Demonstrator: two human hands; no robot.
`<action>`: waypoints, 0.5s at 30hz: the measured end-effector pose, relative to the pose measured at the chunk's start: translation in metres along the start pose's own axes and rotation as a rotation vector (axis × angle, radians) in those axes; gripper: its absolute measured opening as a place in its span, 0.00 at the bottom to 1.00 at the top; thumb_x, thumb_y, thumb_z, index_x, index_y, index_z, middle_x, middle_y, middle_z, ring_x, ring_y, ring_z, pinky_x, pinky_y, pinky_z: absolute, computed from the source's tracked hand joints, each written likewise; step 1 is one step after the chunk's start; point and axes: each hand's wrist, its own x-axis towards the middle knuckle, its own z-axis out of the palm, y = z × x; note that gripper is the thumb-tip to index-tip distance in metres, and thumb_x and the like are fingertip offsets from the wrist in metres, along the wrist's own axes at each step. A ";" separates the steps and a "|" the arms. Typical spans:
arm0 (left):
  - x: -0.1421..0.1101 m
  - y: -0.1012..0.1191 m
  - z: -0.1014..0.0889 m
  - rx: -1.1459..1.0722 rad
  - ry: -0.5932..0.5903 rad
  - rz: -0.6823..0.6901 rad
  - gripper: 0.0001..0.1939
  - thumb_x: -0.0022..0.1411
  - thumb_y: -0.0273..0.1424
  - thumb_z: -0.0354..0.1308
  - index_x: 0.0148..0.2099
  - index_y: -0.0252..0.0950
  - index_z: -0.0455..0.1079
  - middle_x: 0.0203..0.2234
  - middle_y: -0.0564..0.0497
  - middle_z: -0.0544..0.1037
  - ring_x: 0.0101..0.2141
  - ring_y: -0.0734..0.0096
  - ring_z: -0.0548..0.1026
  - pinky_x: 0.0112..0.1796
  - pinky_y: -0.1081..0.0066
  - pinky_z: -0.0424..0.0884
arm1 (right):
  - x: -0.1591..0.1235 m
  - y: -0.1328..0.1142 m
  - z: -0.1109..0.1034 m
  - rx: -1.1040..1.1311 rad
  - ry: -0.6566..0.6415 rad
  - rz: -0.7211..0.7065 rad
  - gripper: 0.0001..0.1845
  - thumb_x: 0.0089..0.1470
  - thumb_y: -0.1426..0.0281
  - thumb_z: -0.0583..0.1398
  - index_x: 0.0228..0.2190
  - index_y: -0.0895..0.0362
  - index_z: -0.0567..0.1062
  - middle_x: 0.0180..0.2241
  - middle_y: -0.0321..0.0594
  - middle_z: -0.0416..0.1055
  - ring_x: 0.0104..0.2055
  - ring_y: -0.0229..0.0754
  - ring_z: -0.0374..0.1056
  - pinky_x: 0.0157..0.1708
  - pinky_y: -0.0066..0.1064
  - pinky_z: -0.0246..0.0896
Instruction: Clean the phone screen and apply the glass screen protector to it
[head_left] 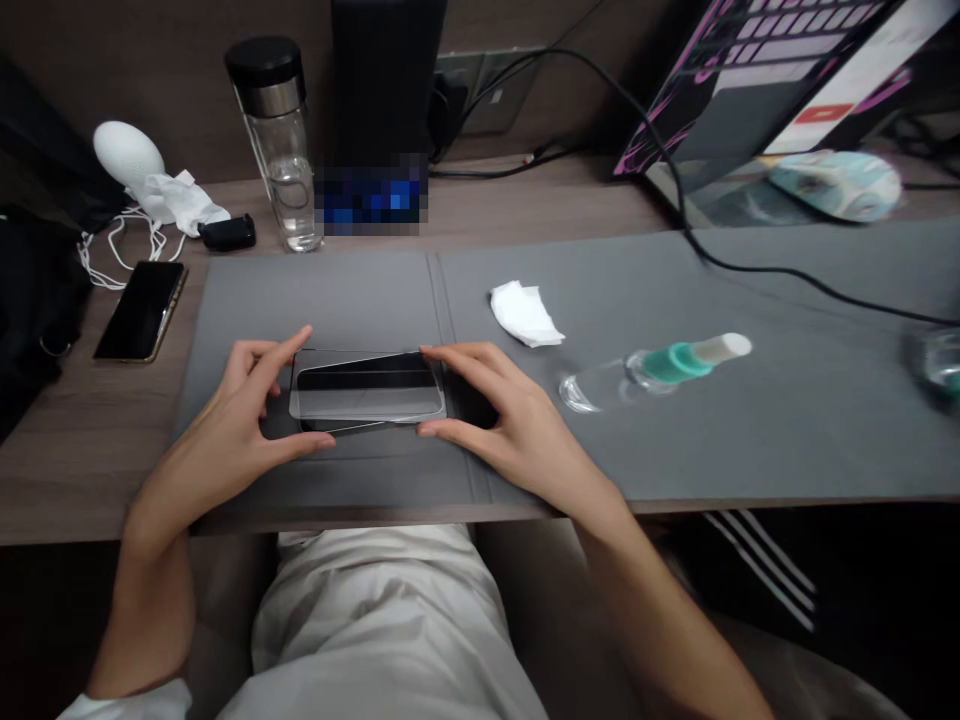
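A clear glass screen protector (360, 402) lies slightly skewed over a dark-faced phone (367, 372); whether the two touch cannot be told. My right hand (504, 412) grips the right end, thumb at the near edge and forefinger at the far edge. Around the left end curves my left hand (244, 410). Its thumb is at the near edge, and its forefinger tip sticks up by the far left corner. Right of my right hand, a clear spray bottle (600, 388) with a green collar lies on its side. A crumpled white tissue (525, 313) sits behind that hand.
A grey desk mat (787, 400) covers the desk's front. Another phone (141, 310), white cords and a glass water bottle (289, 170) stand or lie at the left. A black cable (780, 268) crosses the right side, near a patterned mouse (840, 185) and a laptop stand.
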 end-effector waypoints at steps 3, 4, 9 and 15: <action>0.002 0.002 0.001 0.049 -0.047 0.035 0.48 0.64 0.56 0.67 0.79 0.56 0.50 0.71 0.44 0.58 0.60 0.49 0.70 0.57 0.52 0.73 | 0.000 0.000 0.000 -0.004 -0.013 0.008 0.32 0.64 0.46 0.64 0.64 0.44 0.71 0.58 0.46 0.73 0.62 0.58 0.70 0.63 0.53 0.68; 0.003 0.003 0.000 0.056 -0.073 0.055 0.48 0.65 0.56 0.66 0.79 0.56 0.49 0.73 0.44 0.57 0.65 0.45 0.67 0.59 0.50 0.72 | 0.000 0.000 0.000 -0.009 -0.016 0.006 0.32 0.64 0.46 0.64 0.64 0.44 0.71 0.58 0.46 0.73 0.62 0.58 0.70 0.63 0.53 0.68; 0.004 0.003 0.000 0.070 -0.106 0.072 0.44 0.70 0.53 0.62 0.80 0.53 0.49 0.68 0.45 0.69 0.64 0.45 0.67 0.62 0.46 0.68 | 0.000 0.002 0.002 -0.040 -0.035 -0.024 0.34 0.65 0.47 0.64 0.66 0.46 0.70 0.59 0.49 0.70 0.63 0.57 0.68 0.64 0.52 0.67; 0.006 0.003 0.004 0.105 -0.070 0.077 0.39 0.72 0.53 0.61 0.77 0.48 0.55 0.65 0.44 0.70 0.62 0.49 0.68 0.61 0.50 0.69 | 0.000 0.006 0.004 -0.053 -0.043 0.009 0.35 0.66 0.48 0.63 0.69 0.44 0.67 0.62 0.49 0.68 0.66 0.57 0.66 0.66 0.54 0.64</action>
